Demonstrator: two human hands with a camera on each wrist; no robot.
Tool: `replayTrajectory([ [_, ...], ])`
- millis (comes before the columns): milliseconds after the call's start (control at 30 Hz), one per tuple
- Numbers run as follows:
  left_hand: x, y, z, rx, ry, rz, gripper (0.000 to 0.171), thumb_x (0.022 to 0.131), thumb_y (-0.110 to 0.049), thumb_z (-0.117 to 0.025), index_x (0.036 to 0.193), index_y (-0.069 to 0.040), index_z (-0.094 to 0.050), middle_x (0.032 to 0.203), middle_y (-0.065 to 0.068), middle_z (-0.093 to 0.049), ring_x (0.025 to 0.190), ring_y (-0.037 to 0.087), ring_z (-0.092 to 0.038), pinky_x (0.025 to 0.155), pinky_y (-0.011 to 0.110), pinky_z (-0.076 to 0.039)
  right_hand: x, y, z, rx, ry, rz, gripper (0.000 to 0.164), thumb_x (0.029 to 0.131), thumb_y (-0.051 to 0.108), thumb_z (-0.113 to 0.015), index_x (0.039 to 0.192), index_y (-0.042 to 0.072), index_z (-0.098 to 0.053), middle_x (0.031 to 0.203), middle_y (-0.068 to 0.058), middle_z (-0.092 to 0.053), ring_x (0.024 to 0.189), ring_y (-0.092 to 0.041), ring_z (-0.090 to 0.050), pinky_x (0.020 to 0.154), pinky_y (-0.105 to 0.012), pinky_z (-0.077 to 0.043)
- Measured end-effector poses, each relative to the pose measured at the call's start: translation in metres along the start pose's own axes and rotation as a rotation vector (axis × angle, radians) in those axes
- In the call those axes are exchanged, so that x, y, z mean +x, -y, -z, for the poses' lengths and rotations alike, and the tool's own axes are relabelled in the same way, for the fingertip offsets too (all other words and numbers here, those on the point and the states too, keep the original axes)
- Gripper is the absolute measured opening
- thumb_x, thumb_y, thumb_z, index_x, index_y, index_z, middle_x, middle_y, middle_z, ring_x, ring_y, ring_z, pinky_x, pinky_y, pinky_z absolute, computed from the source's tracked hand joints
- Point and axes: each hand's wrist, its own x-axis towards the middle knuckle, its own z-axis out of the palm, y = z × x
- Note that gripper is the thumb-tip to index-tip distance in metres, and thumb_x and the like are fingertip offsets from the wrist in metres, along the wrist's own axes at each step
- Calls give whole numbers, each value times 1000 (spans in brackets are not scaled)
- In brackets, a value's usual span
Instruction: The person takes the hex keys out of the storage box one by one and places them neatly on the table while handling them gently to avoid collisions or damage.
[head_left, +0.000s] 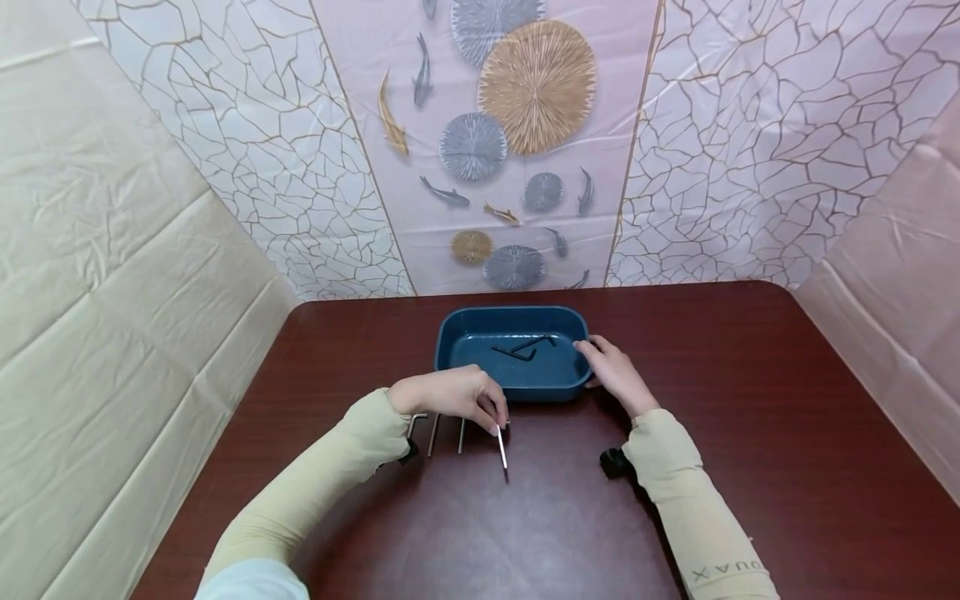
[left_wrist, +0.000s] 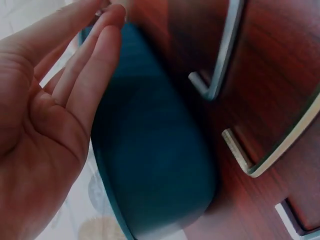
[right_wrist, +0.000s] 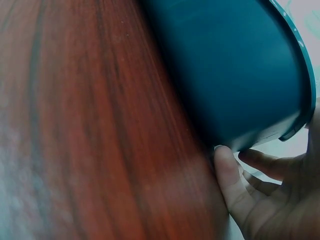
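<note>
My left hand (head_left: 459, 395) pinches a silver hex key (head_left: 502, 454) between thumb and fingertips, just in front of the blue tub (head_left: 543, 394). The key's long arm slants down toward the near side. In the left wrist view my fingers (left_wrist: 95, 75) hide most of what they hold. My right hand (head_left: 615, 371) grips the tub's right end, a finger over the rim and others against the outside. Two black hex keys (head_left: 517, 354) lie in the tub. On the table under my left wrist lie several metal hex keys (head_left: 461, 437), also seen in the left wrist view.
The dark red wooden table (head_left: 555, 525) extends on both sides of the tub. A patterned curtain (head_left: 517, 200) hangs behind it, with pale cloth (head_left: 127, 275) on the left side. A black wrist device (head_left: 615, 462) sits under my right sleeve.
</note>
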Motion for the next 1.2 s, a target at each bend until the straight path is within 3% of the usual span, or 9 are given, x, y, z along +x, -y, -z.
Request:
replayTrajectory([
  [200,4,2,-9,141,36,-33,9,87,-10,-79,95,-7,-78,95,-6,-73,88,-6,-68,80,17,-54,1,0,1,2,4,5,72,104,53,-42,156,4,-31,144,-24,-47,87,-24,-66,81,-36,-56],
  [467,7,3,-7,250,8,-33,5,88,-10,-78,93,-7,-78,91,-8,-72,85,-6,-66,77,15,-52,0,-1,1,7,-8,5,70,105,51,-42,156,5,-31,145,-24,-47,87,-25,-67,81,-38,-56],
  [667,10,6,-3,231,3,24,6,90,-6,-76,95,-8,-77,94,-4,-74,87,-3,-67,76,17,-53,1,0,0,7,-16,2,71,105,51,-41,156,4,-30,145,-25,-46,90,-27,-66,80,-38,-57],
  [900,13,6,-1,222,15,39,20,90,0,-73,109,-8,-71,103,2,-73,93,3,-68,80,17,-53,1,2,2,19,-5,-1,72,105,51,-41,158,4,-26,148,-25,-43,103,-31,-61,80,-37,-57],
  [1200,16,5,-4,231,-22,89,20,89,0,-74,107,-9,-77,98,-2,-75,85,-2,-67,75,16,-53,1,1,0,24,-2,-5,72,105,50,-41,158,4,-26,148,-25,-42,106,-32,-60,80,-37,-57],
])
